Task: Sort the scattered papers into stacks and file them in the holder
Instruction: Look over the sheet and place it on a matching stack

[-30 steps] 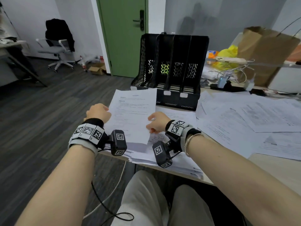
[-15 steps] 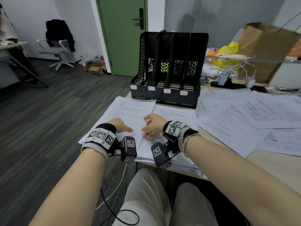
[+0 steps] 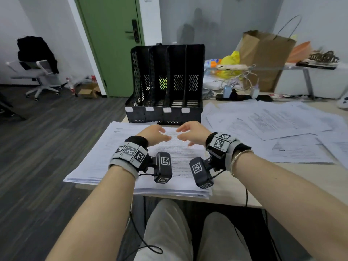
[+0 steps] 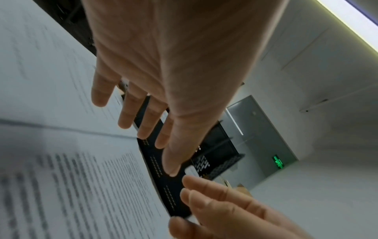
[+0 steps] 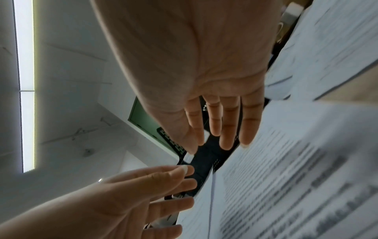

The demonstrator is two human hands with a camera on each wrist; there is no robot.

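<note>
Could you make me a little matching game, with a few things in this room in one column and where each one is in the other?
Things:
1. file holder
2. paper bag
3. office chair
4. scattered papers

Places:
A. far left, on the floor
B. spread over the desk on the right
C. back right, behind the cables
D. straight ahead of both hands

Pairs: 1-D, 2-C, 3-A, 4-B
</note>
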